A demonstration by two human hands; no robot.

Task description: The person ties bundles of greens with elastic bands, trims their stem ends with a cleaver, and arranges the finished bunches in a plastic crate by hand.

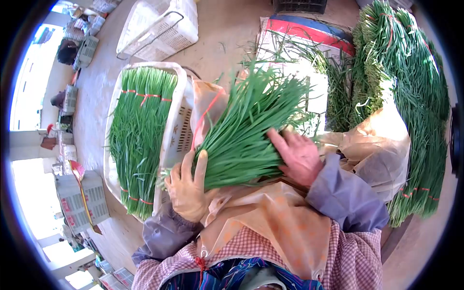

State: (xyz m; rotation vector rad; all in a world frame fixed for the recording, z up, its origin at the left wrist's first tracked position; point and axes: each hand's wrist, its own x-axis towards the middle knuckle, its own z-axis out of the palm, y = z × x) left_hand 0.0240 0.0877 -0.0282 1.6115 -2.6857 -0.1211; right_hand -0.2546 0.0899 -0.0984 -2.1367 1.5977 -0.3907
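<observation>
A loose bunch of garlic chives (251, 130) lies across my lap, its leaves fanning up and to the right. My left hand (186, 188), in a pale glove, closes round the bunch near its stem ends. From beside those fingers a red tie strip (210, 113) runs up over beige sheeting. My right hand (297, 154) rests on the right side of the leaves, fingers stretched out and apart. Its thumb is partly hidden.
At left, a white crate (181, 111) holds tied chive bundles (140, 140). More chives (415, 106) are piled at right. Loose leaves lie on sacking (309, 36) ahead. Another white crate (164, 31) stands farther off. Beige apron sheeting (261, 208) covers my lap.
</observation>
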